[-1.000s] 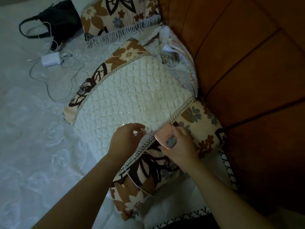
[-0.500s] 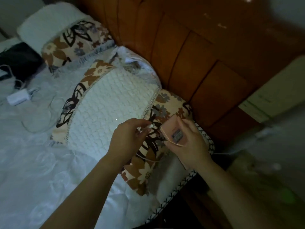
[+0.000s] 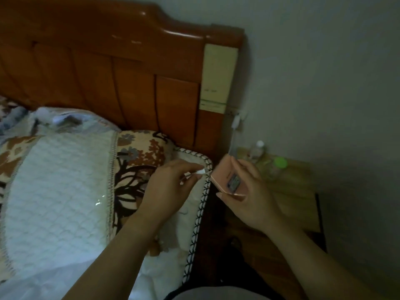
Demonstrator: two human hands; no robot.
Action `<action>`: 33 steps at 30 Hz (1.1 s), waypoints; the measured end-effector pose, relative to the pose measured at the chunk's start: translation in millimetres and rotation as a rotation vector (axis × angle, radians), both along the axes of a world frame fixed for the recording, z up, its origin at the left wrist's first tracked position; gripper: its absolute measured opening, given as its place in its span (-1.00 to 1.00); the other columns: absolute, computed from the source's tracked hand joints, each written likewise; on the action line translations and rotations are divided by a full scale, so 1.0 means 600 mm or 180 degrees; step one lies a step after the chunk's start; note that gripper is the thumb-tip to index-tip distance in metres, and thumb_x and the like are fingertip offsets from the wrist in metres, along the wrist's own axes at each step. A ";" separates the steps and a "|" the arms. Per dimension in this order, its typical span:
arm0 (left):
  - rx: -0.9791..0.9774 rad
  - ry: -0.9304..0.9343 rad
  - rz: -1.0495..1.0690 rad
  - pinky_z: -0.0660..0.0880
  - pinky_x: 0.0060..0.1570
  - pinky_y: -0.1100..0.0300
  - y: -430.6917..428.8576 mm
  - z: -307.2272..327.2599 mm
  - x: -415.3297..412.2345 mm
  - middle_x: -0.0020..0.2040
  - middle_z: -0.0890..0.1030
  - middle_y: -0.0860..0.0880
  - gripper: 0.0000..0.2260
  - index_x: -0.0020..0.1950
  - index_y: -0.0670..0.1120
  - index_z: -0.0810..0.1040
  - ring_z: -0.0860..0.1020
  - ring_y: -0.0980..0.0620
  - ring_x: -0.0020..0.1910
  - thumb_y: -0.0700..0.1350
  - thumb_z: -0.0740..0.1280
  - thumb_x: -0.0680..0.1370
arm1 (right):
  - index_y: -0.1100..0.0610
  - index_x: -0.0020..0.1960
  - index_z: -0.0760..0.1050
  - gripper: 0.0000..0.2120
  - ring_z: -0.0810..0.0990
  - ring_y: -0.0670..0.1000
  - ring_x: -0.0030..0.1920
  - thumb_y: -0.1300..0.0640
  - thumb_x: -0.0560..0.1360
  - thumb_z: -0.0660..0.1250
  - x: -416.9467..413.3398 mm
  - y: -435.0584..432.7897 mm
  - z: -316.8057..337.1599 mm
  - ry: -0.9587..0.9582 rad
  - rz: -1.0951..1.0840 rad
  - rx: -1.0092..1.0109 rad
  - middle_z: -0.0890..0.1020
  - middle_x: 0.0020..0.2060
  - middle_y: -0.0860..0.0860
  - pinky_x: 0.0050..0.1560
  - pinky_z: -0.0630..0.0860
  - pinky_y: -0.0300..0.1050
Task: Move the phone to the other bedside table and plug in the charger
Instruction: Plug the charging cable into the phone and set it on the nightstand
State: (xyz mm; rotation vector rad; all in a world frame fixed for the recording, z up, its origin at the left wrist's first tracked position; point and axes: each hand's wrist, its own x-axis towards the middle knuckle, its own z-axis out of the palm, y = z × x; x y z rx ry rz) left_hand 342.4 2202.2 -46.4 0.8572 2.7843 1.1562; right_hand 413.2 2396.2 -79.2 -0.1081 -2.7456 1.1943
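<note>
My right hand (image 3: 251, 191) holds a pink phone (image 3: 225, 176) tilted on edge, its back with a small sticker facing me, above the gap between bed and bedside table (image 3: 298, 191). My left hand (image 3: 171, 187) pinches the white plug (image 3: 201, 171) of a charger cable just left of the phone's end, a small gap between them. A white charger (image 3: 236, 121) sits in a wall socket beside the headboard, its cable dropping toward the phone.
A wooden headboard (image 3: 129, 79) runs along the back. A floral and white quilted pillow (image 3: 65, 187) lies on the bed at left. On the wooden bedside table stand a clear bottle (image 3: 257, 151) and a green-capped bottle (image 3: 278, 166). Grey wall at right.
The view has swung right, from the pillows to the bedside table and wall. Both hands moved right with the phone and cable plug, still close together.
</note>
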 end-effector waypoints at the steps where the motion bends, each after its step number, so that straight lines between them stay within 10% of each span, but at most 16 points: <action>1: -0.0023 0.0046 -0.0102 0.35 -0.23 0.47 0.014 0.002 -0.001 -0.13 0.57 0.13 -0.82 0.07 0.05 0.60 0.48 0.22 -0.27 -0.04 0.34 0.48 | -0.03 0.46 0.11 -0.21 0.19 -0.31 0.22 -0.06 0.36 0.44 0.011 0.010 0.002 -0.0007 -0.0073 -0.0038 0.18 0.24 -0.29 0.17 0.31 -0.39; 10: -0.0009 0.0116 -0.0870 0.48 -0.17 0.32 0.141 0.018 0.000 -0.04 0.64 0.06 -0.82 0.07 0.05 0.61 0.53 0.18 -0.13 -0.06 0.35 0.48 | -0.17 0.43 0.09 -0.22 0.25 -0.20 0.30 -0.08 0.34 0.43 0.085 0.102 0.010 -0.0014 -0.0459 -0.0172 0.15 0.31 -0.36 0.10 0.53 -0.07; 22: -0.0371 0.0018 -0.1417 0.55 -0.10 0.04 0.362 0.030 0.029 0.01 0.64 0.04 -0.82 0.07 0.05 0.62 0.58 0.04 -0.11 -0.06 0.34 0.49 | -0.33 0.40 0.00 -0.18 0.11 -0.41 0.28 0.04 0.36 0.45 0.152 0.294 0.010 -0.0089 -0.0579 -0.0168 0.10 0.26 -0.46 -0.05 0.34 -0.57; 33: -0.0774 0.0102 -0.1820 0.49 -0.05 0.11 0.583 0.032 0.019 0.01 0.64 0.04 -0.83 0.05 0.10 0.62 0.57 0.07 -0.12 -0.08 0.35 0.49 | -0.36 0.38 -0.04 -0.18 0.19 -0.13 0.36 0.00 0.37 0.42 0.164 0.508 0.000 -0.0205 -0.0463 0.0147 0.15 0.37 -0.24 0.13 0.50 -0.03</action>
